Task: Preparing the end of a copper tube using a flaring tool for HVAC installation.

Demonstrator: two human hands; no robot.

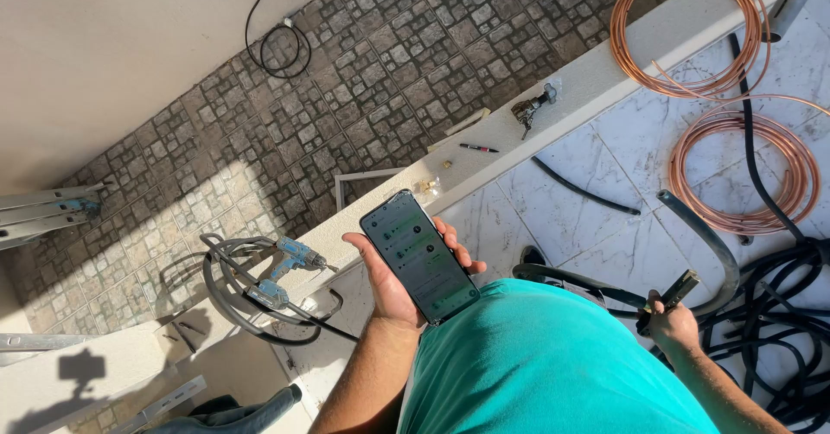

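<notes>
1. Your left hand (393,283) is raised in front of your chest, palm up, with the forearm coming up from the lower middle of the view.
2. That hand is wrapped around a phone (419,255): thumb along its left edge, fingers curling round the right edge, lit screen facing you.
3. The phone sits tilted, its top end pointing up and to the left, just above your teal shirt (553,365).
4. Your right hand (670,323) hangs low at your right side, fist closed around a dark tool (670,298) that sticks up and to the right from the grip.
5. Just beyond that hand, grey pipe (713,244) and black hoses (778,313) lie on the white marble floor (571,218).
6. Two coils of copper tubing (743,170) rest further off, one on the ledge (596,75), one on the floor.
7. A blue drill (285,270) lies on the ledge left of the phone.
</notes>
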